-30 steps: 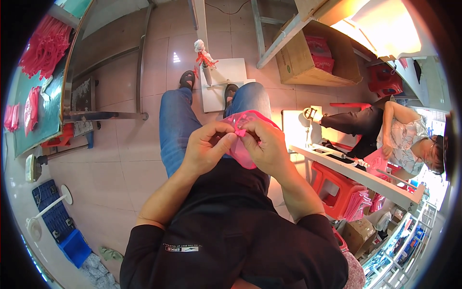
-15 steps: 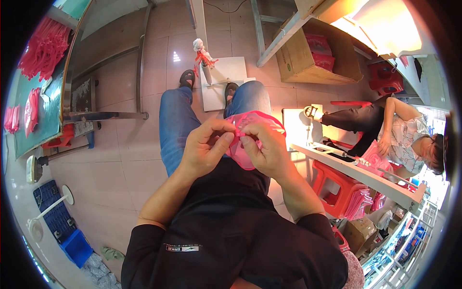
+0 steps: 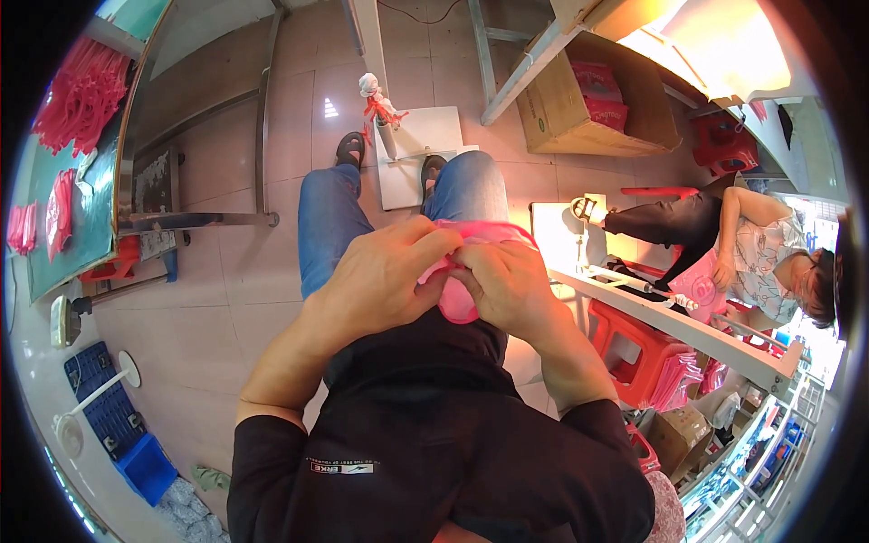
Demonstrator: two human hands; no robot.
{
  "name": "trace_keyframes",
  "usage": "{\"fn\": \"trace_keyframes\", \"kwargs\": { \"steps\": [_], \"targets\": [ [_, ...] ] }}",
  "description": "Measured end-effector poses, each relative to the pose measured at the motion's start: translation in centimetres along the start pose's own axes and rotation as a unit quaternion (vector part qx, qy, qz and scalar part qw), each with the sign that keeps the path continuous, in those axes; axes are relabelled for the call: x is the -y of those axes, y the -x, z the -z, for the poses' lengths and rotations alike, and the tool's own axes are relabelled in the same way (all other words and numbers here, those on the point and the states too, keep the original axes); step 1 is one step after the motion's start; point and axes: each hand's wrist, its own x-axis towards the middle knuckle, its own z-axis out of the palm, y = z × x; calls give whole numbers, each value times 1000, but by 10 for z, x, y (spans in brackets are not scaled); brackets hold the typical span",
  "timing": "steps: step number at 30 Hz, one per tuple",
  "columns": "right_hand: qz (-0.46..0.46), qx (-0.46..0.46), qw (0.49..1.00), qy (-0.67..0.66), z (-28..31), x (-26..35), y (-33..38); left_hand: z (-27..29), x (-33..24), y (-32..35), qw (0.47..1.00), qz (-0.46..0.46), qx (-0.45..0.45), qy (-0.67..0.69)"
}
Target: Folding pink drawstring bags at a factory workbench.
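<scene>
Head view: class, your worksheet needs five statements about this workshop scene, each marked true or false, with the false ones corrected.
1. The left hand and right hand are both at the pink fabric. True.
2. The large cardboard box is sealed shut. False: the large cardboard box is open, with pink packages inside.
3. Pink bundles lie on the green tabletop at the left. True.
4. The person's feet are bare. False: they wear dark sandals.
5. The co-worker is at the person's right. True.
</scene>
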Motion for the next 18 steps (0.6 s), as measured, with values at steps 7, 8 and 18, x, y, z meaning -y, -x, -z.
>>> {"fn": "trace_keyframes", "kwargs": {
  "steps": [7, 8, 18],
  "targets": [
    [-113, 10, 992, -47, -1, -2, 2, -6, 14, 5, 997, 64, -6, 35],
    [-97, 1, 995, -25, -2, -5, 0, -9, 15, 6, 993, 84, -36, 77],
    [-107, -20, 991, -79, -7, -12, 5, -17, 18, 8, 983, 49, -56, 169]
  ]
}}
